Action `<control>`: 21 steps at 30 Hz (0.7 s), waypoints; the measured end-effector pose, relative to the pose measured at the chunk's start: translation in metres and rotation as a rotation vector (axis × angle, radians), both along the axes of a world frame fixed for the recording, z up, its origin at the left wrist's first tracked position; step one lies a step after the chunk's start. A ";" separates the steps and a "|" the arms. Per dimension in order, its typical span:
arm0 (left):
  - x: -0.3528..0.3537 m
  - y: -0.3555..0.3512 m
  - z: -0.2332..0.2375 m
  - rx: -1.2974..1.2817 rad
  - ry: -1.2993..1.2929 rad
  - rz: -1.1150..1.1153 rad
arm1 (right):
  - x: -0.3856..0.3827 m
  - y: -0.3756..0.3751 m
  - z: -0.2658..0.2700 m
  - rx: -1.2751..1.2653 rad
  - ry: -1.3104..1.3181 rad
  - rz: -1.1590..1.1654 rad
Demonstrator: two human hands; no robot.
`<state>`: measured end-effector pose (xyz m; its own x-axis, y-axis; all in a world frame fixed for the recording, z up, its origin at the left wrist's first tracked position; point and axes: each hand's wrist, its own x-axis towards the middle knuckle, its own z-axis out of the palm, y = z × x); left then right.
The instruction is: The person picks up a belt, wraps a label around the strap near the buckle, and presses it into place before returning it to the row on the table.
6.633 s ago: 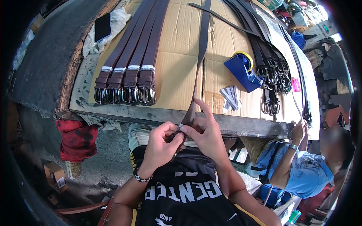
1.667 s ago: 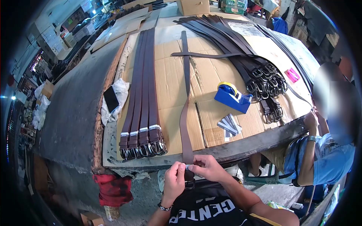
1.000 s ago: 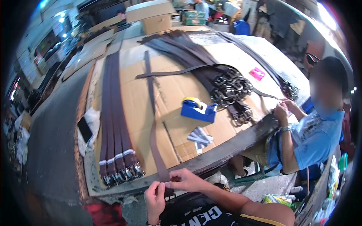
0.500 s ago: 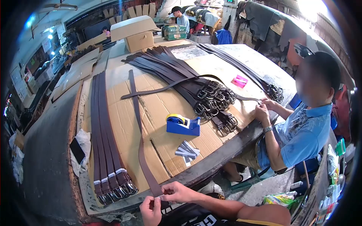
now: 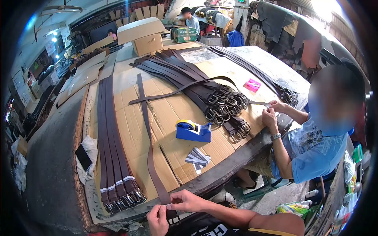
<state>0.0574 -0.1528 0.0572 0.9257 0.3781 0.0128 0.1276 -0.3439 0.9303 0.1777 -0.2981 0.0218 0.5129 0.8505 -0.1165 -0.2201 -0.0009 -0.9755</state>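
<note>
A dark brown belt (image 5: pixel 152 165) runs from the cardboard down to the table's front edge, where both my hands meet at its buckle end. My left hand (image 5: pixel 158 219) pinches that end from the left. My right hand (image 5: pixel 184 201) grips the same belt from the right, fingertips close to my left thumb. To the left lies a row of belts (image 5: pixel 111 137) with buckles toward me and pale bands near them. A blue tape dispenser (image 5: pixel 193 131) with yellow tape stands right of the belt, and grey-white strips (image 5: pixel 197 158) lie below it.
A person in a blue shirt (image 5: pixel 315 145) sits at the right, holding another belt's end. A large pile of buckled belts (image 5: pixel 189 82) covers the middle. A phone (image 5: pixel 83 157) rests on a white cloth at left. Behind are a cardboard box (image 5: pixel 147 44) and a pink item (image 5: pixel 252 85).
The view has shifted slightly. The person at the right has leaned their head closer and lower. My hands remain on the belt end, almost unmoved.
</note>
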 end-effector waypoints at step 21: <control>0.004 0.000 -0.028 -0.028 -0.057 0.053 | -0.001 0.000 0.011 -0.054 0.010 -0.012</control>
<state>0.0617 -0.1529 0.0297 0.9024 0.4275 0.0535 0.0916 -0.3116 0.9458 0.1772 -0.2981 0.0332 0.5215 0.8368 -0.1667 -0.2297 -0.0505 -0.9720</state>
